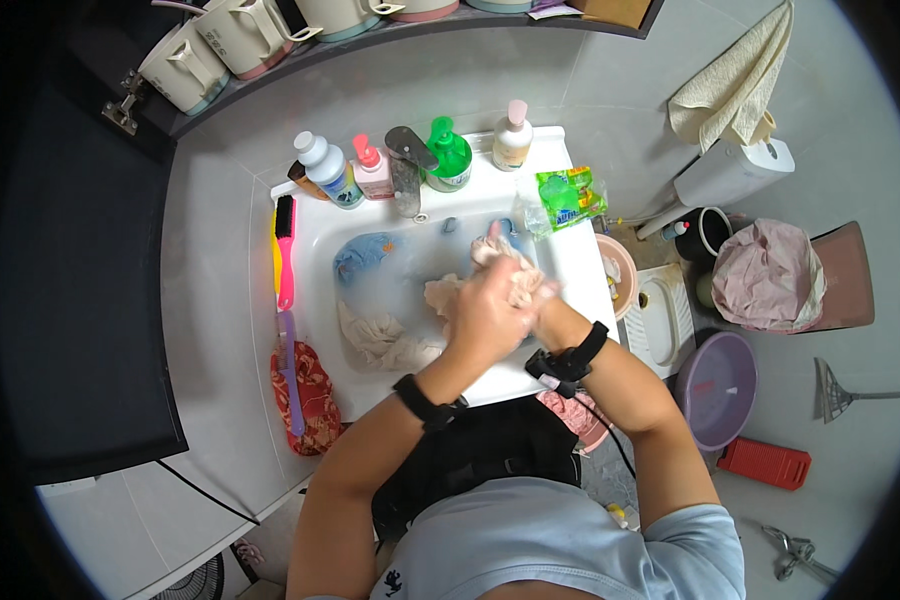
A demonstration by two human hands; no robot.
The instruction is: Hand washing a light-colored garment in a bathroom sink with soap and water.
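Above the right half of a white washbasin [315, 300] full of cloudy water, my two hands meet on a wet cream-coloured cloth [505, 262]. My left hand [492, 312] is closed round its near side. Pressed against the same bunch from the right is my right hand [547, 298], closed on it too; motion blurs both hands, and most of the right fingers are hidden. Part of a pale cloth hangs toward the water left of my hands. A white cloth [385, 338] lies half sunk at the basin's near left, and a blue cloth [363, 253] soaks at the far left.
Behind the basin stand a tap [405, 175] and several bottles, among them a green pump bottle [449, 155]. A green packet [568, 197] rests on the right rim, a pink brush [286, 255] on the left. A purple tub [718, 390] sits on the floor to the right.
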